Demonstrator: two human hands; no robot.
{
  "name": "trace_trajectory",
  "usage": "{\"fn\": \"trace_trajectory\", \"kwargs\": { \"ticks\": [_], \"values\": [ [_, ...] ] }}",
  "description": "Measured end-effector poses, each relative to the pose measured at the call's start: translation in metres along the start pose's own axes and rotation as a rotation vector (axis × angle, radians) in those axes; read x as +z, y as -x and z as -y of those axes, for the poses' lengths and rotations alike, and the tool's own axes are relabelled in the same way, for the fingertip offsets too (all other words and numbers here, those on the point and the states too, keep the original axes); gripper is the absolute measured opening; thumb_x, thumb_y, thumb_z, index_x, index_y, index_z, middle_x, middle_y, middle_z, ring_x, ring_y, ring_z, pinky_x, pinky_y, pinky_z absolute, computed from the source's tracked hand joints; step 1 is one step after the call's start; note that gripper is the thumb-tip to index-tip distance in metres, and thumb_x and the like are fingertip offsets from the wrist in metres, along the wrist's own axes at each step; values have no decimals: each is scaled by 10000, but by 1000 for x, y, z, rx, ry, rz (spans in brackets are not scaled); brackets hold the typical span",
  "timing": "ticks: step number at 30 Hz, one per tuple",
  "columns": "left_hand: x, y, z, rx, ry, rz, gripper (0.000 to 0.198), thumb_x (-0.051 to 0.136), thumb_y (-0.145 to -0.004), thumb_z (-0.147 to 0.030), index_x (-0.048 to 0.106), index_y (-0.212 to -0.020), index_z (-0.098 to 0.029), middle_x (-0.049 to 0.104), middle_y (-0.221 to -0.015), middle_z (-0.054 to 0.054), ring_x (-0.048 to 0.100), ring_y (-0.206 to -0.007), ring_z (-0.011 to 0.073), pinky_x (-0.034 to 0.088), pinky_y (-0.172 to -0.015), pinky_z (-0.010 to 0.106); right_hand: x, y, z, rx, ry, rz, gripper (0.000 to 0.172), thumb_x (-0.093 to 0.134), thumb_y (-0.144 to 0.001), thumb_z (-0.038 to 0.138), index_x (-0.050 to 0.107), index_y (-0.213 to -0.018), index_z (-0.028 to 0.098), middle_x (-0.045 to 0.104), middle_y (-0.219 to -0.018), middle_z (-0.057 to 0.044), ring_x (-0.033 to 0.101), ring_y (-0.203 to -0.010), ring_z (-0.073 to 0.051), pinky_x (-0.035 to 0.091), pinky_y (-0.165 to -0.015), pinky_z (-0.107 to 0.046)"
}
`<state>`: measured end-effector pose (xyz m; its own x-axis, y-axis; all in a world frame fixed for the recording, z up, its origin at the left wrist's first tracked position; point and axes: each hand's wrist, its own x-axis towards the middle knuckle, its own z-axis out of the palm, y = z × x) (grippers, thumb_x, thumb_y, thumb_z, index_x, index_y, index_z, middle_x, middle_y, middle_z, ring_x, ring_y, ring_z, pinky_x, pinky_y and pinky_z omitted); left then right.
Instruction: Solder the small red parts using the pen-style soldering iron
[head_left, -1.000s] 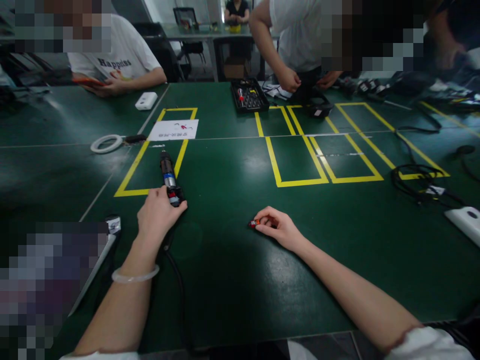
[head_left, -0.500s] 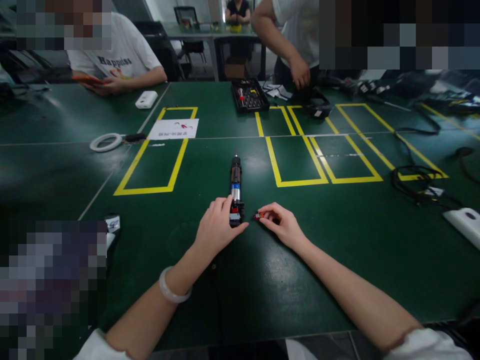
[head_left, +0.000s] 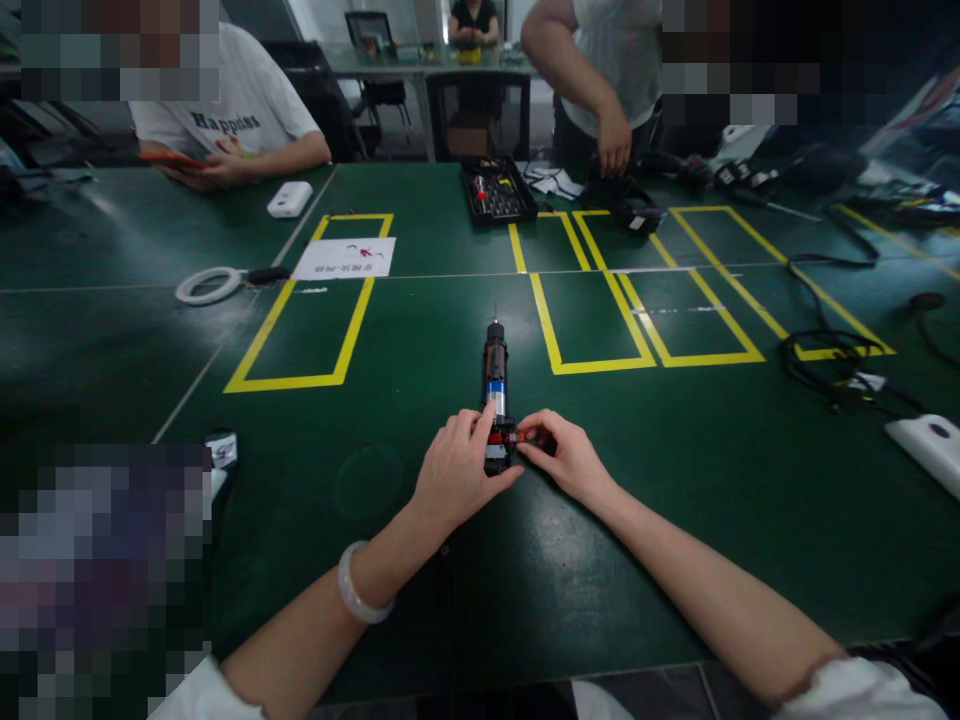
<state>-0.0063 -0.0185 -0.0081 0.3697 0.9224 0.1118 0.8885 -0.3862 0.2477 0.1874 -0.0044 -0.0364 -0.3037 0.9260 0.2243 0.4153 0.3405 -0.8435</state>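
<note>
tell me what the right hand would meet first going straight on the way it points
Probably the power tool, near its rear end: the right hand points at it, and the small red-orange piece it holds overlaps the tool's edge in view, though whether they touch is unclear.

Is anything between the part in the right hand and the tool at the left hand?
Nothing visible: the part, pinched in the right hand, is right beside the tool; whether they touch is too small to tell. The left hand has its thumb on the near side, not between them.
</note>
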Motion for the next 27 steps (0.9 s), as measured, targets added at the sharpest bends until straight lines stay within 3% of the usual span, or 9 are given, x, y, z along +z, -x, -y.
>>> {"fn": "trace_trajectory", "kwargs": {
  "ticks": [4,9,17,22,27],
  "values": [
    [-1,1,-1,-3,-12,1,847,620,-778,-581,347,-1445,-136,538,-1095,113,521,-962,259,463,-808,375,-2,0,2,-45,6,-7,145,667,-828,133,661,-960,192,624,-942,-54,601,-844,-171,488,-718,-285],
    [0,1,0,0,-17,-6,826,599,-792,-592,358,-1439,-137,544,-1099,116,527,-965,260,455,-814,373,-3,3,5,-11,-31,-1,156,648,-857,162,714,-995,193,664,-833,-44,622,-726,-152,498,-654,-271],
    [-2,-2,-4,2,-42,-18,783,483,-840,-650,371,-1429,-146,532,-1101,117,536,-952,253,459,-803,363,-2,3,4,-22,-9,-35,221,568,-854,99,738,-970,180,707,-859,-59,646,-737,-153,488,-624,-256],
    [-7,-12,-14,-72,-116,14,689,441,-892,-569,347,-1450,-175,523,-1048,105,544,-917,241,454,-729,324,-3,2,2,-34,-27,-24,265,529,-847,75,743,-965,178,701,-871,-62,644,-744,-153,495,-667,-271],
    [-9,-22,-22,-115,-198,43,719,465,-870,-581,339,-1460,-190,517,-1029,112,549,-906,262,456,-695,335,-4,2,-2,-35,-37,-22,321,498,-832,40,745,-958,202,696,-872,-50,649,-788,-160,506,-747,-298]
  ]
}}
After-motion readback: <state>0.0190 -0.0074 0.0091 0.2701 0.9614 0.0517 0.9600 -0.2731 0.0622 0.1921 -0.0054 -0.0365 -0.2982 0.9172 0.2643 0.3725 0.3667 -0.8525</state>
